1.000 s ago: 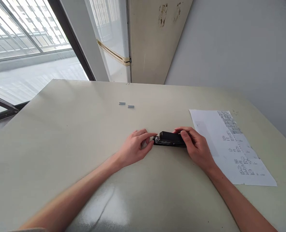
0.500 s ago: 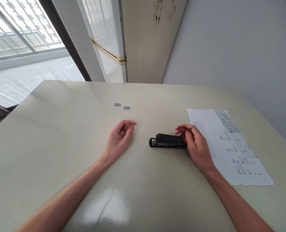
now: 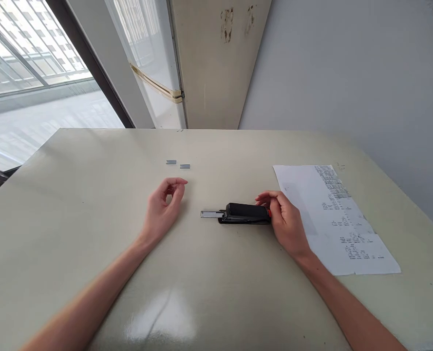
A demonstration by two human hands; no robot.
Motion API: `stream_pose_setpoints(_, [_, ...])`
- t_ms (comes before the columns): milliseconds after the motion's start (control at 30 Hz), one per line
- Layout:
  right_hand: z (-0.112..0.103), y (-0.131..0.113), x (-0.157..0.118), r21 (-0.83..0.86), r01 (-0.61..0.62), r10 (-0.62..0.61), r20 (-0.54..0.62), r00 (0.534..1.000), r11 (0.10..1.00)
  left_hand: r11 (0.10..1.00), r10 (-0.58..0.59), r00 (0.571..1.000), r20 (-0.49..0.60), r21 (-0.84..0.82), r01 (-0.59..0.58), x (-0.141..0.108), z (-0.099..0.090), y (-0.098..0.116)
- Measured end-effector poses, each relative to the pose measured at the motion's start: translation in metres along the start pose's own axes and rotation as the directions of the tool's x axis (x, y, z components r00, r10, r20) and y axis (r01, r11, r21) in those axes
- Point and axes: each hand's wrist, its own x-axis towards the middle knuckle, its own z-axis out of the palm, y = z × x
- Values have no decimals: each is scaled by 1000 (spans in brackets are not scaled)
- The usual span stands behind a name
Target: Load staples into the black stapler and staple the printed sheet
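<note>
A black stapler (image 3: 247, 213) lies on the pale table, its metal staple tray (image 3: 212, 214) sticking out to the left. My right hand (image 3: 287, 217) is at the stapler's right end, fingers curled round its red part (image 3: 269, 213). My left hand (image 3: 163, 207) rests on the table left of the tray, apart from it, with thumb and forefinger tips pinched together and nothing visible between them. Beyond my left hand lie two small strips of staples (image 3: 171, 162).
A printed sheet of paper (image 3: 322, 219) lies on the table (image 3: 73, 243) at the right, partly behind my right hand. Past the far edge stand a fridge (image 3: 216, 73) and a grey wall (image 3: 348, 63); a window (image 3: 29, 58) is at the left.
The metal tray has slid out of the stapler's left end. My left hand has shifted slightly left, away from the stapler. The whole view has shifted a little.
</note>
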Motion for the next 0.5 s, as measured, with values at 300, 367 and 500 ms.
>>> stream_pose_setpoints(300, [-5,-12,-3,-124,129,-101,210,973,984,998,13,989,149,-65,-3,-2,2,0])
stream_pose_setpoints(367, [-7,-12,-3,-213,261,-189,307,933,942,993,41,982,183,-113,-20,-3,1,2])
stream_pose_setpoints(500, [-6,-11,-4,-227,344,-266,315,911,911,974,47,963,264,-226,14,-7,1,8])
